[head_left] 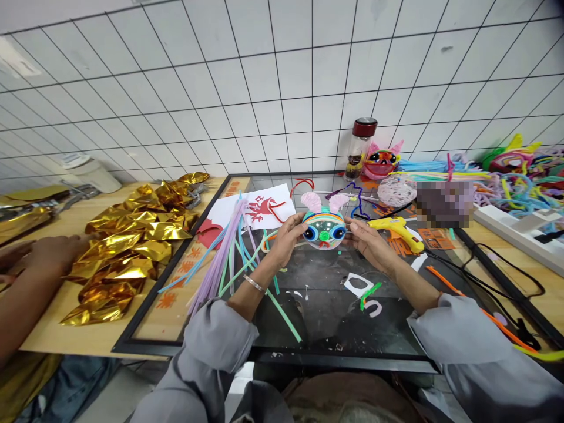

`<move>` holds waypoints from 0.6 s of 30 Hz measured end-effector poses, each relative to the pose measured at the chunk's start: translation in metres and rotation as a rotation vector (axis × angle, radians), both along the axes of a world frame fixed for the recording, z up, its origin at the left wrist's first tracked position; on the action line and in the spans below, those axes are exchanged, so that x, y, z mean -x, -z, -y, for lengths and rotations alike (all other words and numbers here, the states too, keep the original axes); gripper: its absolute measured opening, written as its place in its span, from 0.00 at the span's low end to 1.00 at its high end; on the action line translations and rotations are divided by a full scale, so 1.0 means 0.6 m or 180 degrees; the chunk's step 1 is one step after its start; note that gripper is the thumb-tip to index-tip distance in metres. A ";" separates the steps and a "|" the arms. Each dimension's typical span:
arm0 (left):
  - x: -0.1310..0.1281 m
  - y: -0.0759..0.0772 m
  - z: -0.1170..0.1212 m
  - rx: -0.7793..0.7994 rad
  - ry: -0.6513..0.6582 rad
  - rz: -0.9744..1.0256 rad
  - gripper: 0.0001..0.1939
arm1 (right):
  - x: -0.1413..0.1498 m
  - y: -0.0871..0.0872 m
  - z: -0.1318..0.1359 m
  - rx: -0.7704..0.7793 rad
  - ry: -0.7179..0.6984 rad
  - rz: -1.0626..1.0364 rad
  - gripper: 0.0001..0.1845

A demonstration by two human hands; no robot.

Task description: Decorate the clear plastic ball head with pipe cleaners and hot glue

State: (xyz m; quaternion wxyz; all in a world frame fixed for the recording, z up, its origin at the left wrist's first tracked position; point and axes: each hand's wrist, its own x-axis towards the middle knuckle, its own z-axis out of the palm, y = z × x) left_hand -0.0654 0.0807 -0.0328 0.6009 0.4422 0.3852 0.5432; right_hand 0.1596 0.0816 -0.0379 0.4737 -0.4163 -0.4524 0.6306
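Note:
Between my two hands is a round clear animal-face lantern (325, 226) with pink ears, big blue eyes, a green nose and coloured bands across the forehead. My left hand (288, 238) grips its left side, fingers wrapped toward the back. On the opposite side my right hand (368, 241) holds the edge, with the thumb near the eye. Both hands keep it above the dark glass panel (308, 317). Beneath my left forearm lies a bundle of purple, blue and green fuzzy stems (224, 258). A yellow glue gun (399, 229) rests just past my right hand.
Crumpled gold foil (132, 241) spreads over the table at left, beside another person's hand (57, 252). A lidded glass bottle (360, 150) stands by the tiled wall. At right are a white power strip (520, 235), black cables (476, 276) and piled fuzzy stems (511, 188). Paper scraps (358, 285) lie in front.

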 end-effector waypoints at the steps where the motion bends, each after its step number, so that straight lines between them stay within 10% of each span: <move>1: 0.000 0.001 -0.001 0.0003 -0.0007 -0.0006 0.24 | 0.000 0.000 0.000 -0.0018 -0.0013 0.0020 0.23; 18: 0.002 0.004 0.000 0.0199 -0.0062 -0.0118 0.26 | 0.003 -0.005 0.003 -0.0112 -0.0144 0.0143 0.27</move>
